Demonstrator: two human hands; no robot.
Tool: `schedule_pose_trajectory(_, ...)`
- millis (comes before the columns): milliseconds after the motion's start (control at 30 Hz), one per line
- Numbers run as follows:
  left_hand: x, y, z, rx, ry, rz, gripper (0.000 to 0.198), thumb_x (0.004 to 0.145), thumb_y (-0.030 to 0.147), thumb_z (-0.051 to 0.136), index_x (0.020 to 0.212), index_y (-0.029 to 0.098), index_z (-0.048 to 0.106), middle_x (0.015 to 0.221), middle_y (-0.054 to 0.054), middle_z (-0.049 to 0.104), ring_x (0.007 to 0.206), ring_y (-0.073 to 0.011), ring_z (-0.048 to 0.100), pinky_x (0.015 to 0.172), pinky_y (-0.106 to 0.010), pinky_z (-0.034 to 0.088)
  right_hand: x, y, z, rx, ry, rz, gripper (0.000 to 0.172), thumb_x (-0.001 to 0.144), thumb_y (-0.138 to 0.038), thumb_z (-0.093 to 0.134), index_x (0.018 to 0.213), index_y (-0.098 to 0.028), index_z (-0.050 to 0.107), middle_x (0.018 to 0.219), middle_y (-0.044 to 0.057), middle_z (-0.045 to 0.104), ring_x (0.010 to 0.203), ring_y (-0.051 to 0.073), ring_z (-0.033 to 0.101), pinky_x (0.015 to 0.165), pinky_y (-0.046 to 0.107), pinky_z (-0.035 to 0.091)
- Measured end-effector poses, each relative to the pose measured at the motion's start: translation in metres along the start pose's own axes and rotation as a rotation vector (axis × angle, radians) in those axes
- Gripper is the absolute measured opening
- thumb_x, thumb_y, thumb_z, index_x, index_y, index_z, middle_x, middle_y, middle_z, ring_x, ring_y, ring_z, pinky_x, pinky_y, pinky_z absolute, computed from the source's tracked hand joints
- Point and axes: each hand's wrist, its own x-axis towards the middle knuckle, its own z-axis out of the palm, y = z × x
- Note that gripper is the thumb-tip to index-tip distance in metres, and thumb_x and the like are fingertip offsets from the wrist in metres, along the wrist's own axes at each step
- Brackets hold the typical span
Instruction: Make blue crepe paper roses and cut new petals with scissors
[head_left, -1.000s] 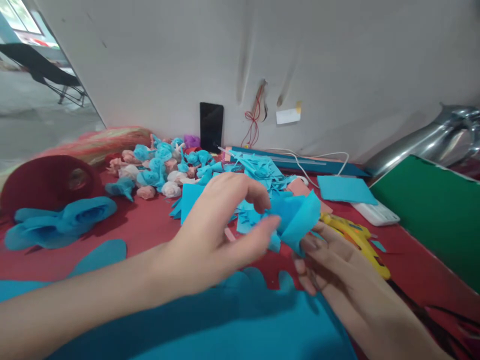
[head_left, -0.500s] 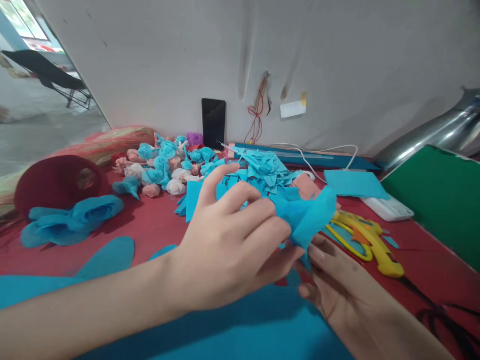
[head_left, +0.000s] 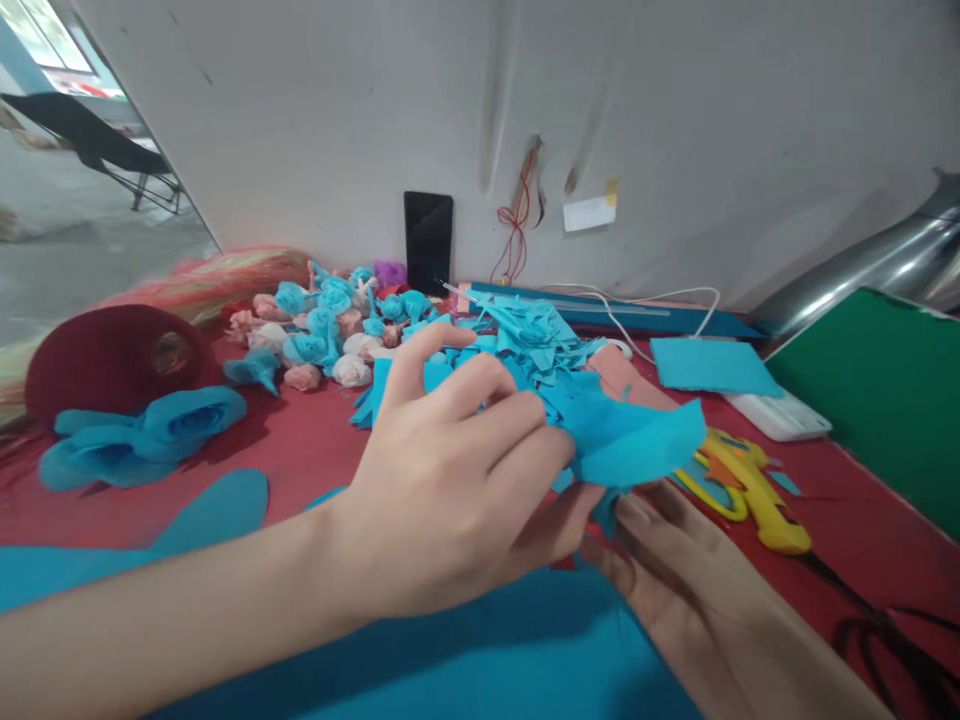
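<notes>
The blue petal is in front of the person, right of centre, above the front part of the table. Both hands have hold of it. The left hand is partly closed: the thumb and curled fingers pinch the left side of the petal, while the index finger is bent, raised and apart from it. The right hand is partly closed below the petal, with thumb and fingers gathered at its narrow, crumpled base; the exact contact of each fingertip is hidden. The free end of the petal flares out to the right.

A blue sheet lies beneath the hands. The yellow glue gun lies on the table to the right of the petal, its black cord running toward the right front. Behind the left hand is a heap of blue scraps. Left of the heap are small blue, pink and white flowers. A larger blue flower lies at far left, in front of the dark red roll. The phone stands upright against the wall.
</notes>
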Motion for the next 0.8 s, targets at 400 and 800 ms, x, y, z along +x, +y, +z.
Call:
schedule_pose_trajectory(400,0.002,0.001,-0.002,0.029,0.003,0.007,0.023,0.076,0.029,0.052,0.057,0.018,0.055,0.052,0.003,0.054,0.060,-0.0158,0.049,0.082,-0.043,0.036,0.000,-0.018,0.005,0.115,-0.042,0.281,0.011,0.075,-0.026,0.063,0.082,-0.029,0.055,0.066,-0.004,0.066,0.072,0.022,0.067,0.067,0.043,0.060)
schedule_pose_trajectory(800,0.002,0.001,-0.003,0.021,-0.002,0.004,0.011,0.071,0.022,0.052,0.061,0.018,0.056,0.055,0.002,0.056,0.060,-0.0160,0.047,0.082,-0.045,0.037,0.000,-0.052,0.005,-0.127,-0.058,0.171,0.009,0.069,-0.023,0.066,0.074,-0.031,0.065,0.073,0.001,0.068,0.072,0.025,0.067,0.063,0.038,0.060)
